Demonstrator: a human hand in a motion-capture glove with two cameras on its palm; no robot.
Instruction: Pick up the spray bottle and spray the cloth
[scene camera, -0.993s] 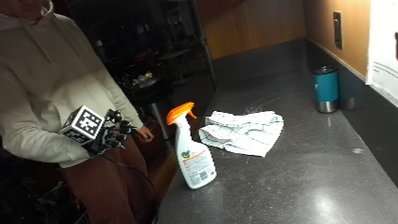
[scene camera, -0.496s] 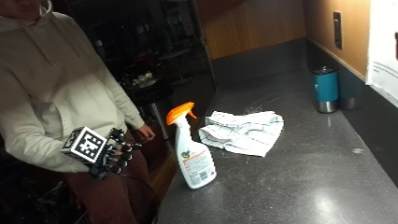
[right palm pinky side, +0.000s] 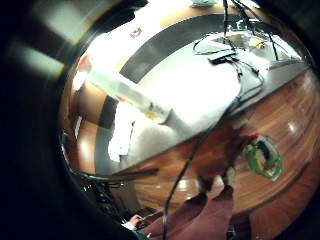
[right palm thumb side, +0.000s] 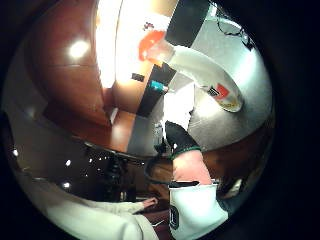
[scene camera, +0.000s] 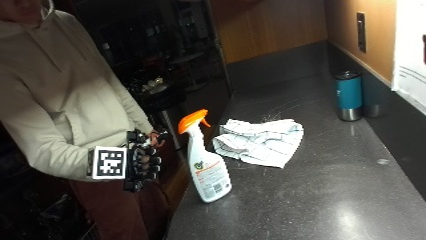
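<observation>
While it stands untouched near the table's front edge: the spray bottle (scene camera: 206, 165) is upright, low and left of centre in the outside view.
Bottle looks: white body, printed label on its lower part, orange trigger head (scene camera: 192, 120) with the nozzle turned toward the right of the frame.
Bottle in the palm views: it shows in the thumb side view (right palm thumb side: 200, 70) with its orange head toward the lit wall, and in the little finger side view (right palm pinky side: 127, 92) as a pale shape lying across the table's edge.
Cloth: a white cloth (scene camera: 261, 141) with thin dark lines lies crumpled on the table, just beyond the bottle toward the middle of the frame, apart from it.
Table: dark speckled top (scene camera: 319, 200) filling the lower right of the outside view.
Hand: the gloved right hand (scene camera: 141, 161) hangs at the left of the frame in front of the person's body, off the table and well apart from the bottle; its fingers are loosely curled and hold nothing.
Person: stands at the left edge in a pale hooded top (scene camera: 53, 105).
Tumbler: a teal tumbler (scene camera: 349, 95) with a dark lid and metal base stands upright in the upper right of the frame, beside the back wall.
Wall: a dark switch plate (scene camera: 360, 32) sits on the wooden panel above the tumbler.
</observation>
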